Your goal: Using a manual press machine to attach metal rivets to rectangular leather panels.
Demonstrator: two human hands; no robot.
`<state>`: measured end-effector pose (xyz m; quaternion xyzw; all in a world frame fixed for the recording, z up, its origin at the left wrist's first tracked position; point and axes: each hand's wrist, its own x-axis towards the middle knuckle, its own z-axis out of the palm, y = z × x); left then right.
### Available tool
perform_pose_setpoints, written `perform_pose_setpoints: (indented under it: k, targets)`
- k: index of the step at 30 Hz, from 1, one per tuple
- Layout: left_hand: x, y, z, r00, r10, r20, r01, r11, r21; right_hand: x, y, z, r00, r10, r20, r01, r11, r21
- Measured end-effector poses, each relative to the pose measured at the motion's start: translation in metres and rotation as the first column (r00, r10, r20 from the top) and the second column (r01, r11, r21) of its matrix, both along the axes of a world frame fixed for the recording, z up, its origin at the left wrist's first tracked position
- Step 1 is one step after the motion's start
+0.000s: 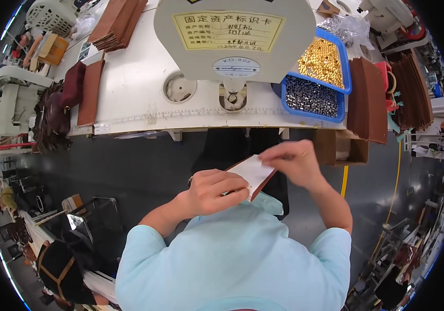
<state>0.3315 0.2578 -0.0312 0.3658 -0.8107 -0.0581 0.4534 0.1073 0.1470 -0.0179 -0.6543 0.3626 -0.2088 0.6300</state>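
Note:
Over my lap, my left hand is closed on the near-left side of a flat brown leather piece. A white sheet or template covers most of its upper face, and the brown edge shows along its right side. My right hand is at the far-right corner of the white face, its fingers bent together in a pinch. Motion blurs those fingertips, and whatever they hold is too small to make out. Ahead, at the table's front edge, stands a pale riveting machine with a small metal die below its head.
Blue bins of gold and silver small metal parts sit right of the machine. Stacks of brown leather pieces lie beyond them and at the far left. Dark red pouches lie left. A cardboard box stands under the table.

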Motion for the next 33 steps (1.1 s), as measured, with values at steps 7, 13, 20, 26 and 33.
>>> perform_pose_setpoints:
  k: [7,13,20,26,33]
  targets:
    - [-0.002,0.0,-0.005,0.999,-0.024,-0.047,0.023,1.0,-0.01,0.0,0.031,0.01,0.978,0.174,0.115,-0.182,0.981,0.064]
    - [-0.005,-0.001,-0.003,0.998,-0.035,-0.058,0.036,0.999,0.01,0.003,0.037,0.019,0.988,0.147,0.036,-0.151,0.973,0.172]
    - [-0.008,0.006,-0.007,0.998,0.054,-0.037,-0.053,0.998,0.024,0.002,0.039,0.025,0.993,0.117,0.016,-0.118,0.991,0.064]
    - [-0.005,0.007,0.0,0.999,0.024,-0.045,-0.023,0.999,0.022,0.002,0.043,0.023,0.993,0.103,0.054,-0.109,0.988,0.105]
    - [-0.009,0.01,-0.002,0.999,0.031,0.022,-0.033,0.995,0.09,-0.002,0.05,0.024,0.998,0.057,0.037,-0.059,0.996,0.062]
